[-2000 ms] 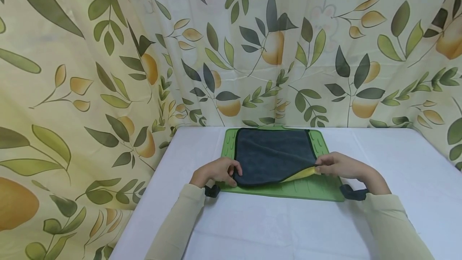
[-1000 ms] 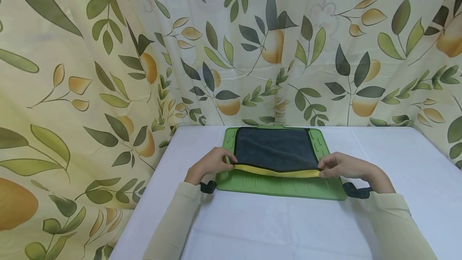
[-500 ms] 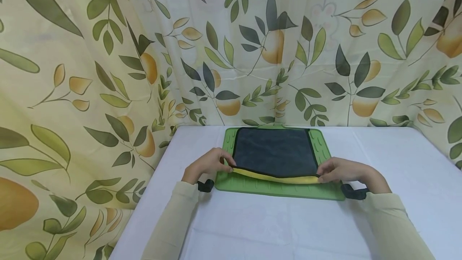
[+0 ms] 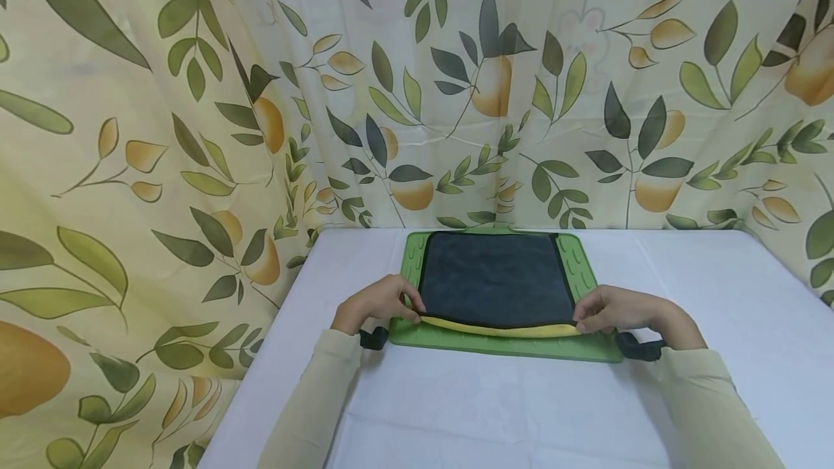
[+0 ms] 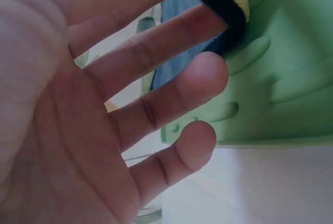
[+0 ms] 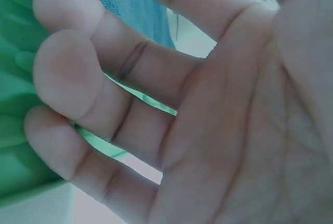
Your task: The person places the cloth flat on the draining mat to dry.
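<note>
A dark cloth (image 4: 496, 277) lies flat on a green mat (image 4: 586, 346), and the mat sits at the middle of the back edge of a white table (image 4: 456, 411). The cloth is dark on top and yellow below. You can see the yellow side only as a thin strip along the near edge, because that edge is lifted a little off the mat.

The left hand (image 4: 376, 304) is at the near left corner of the cloth. Its thumb and first finger pinch that corner. In the left wrist view the black hem and a bit of yellow sit right at the fingertip (image 5: 216, 18), and the other fingers are spread loose over the mat's bumps.

The right hand (image 4: 619, 310) is at the near right corner of the cloth. It looks like it pinches that corner too, with the fingers bent down at the edge. The right wrist view shows only the palm and loose fingers (image 6: 78, 73) above the green mat, so the pinch itself is hard to see there.

One hand on each corner keeps the near edge straight and tight between them, so the cloth does not bunch up.

A curtain (image 4: 195, 129) with leaves and yellow fruit hangs behind and to the left of the table. Each wrist wears a black strap (image 4: 635, 346).
</note>
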A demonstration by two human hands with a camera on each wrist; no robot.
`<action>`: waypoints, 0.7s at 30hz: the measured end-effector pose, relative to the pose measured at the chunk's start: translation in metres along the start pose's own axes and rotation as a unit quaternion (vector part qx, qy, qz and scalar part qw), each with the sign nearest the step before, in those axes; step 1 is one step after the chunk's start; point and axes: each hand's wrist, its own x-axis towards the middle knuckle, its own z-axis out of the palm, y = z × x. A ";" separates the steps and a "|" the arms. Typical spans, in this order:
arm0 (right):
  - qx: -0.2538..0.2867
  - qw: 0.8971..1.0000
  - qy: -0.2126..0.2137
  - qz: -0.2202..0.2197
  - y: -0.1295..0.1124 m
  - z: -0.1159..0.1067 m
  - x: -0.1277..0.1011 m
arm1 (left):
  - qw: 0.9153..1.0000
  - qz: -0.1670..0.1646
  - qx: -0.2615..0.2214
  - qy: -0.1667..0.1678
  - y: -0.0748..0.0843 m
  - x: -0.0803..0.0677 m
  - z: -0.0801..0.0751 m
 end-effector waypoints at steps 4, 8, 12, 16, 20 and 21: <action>0.005 1.000 0.001 -0.006 0.000 -0.001 -0.001 | 1.000 0.003 -0.001 -0.004 0.000 -0.001 0.001; 0.014 1.000 0.001 -0.005 -0.001 -0.001 0.000 | 1.000 -0.004 -0.004 -0.002 -0.001 0.000 0.002; 0.000 0.999 0.036 -0.006 -0.002 0.000 0.005 | 1.000 0.007 0.002 0.013 -0.001 0.004 0.005; -0.024 0.996 0.082 -0.013 -0.004 0.005 0.013 | 0.999 0.015 0.028 0.029 -0.001 0.009 0.011; -0.042 0.995 0.091 -0.007 -0.007 0.011 0.017 | 0.997 -0.005 0.066 0.034 0.000 0.015 0.018; -0.045 0.995 0.090 -0.001 -0.008 0.012 0.017 | 0.997 -0.012 0.074 0.035 0.001 0.015 0.020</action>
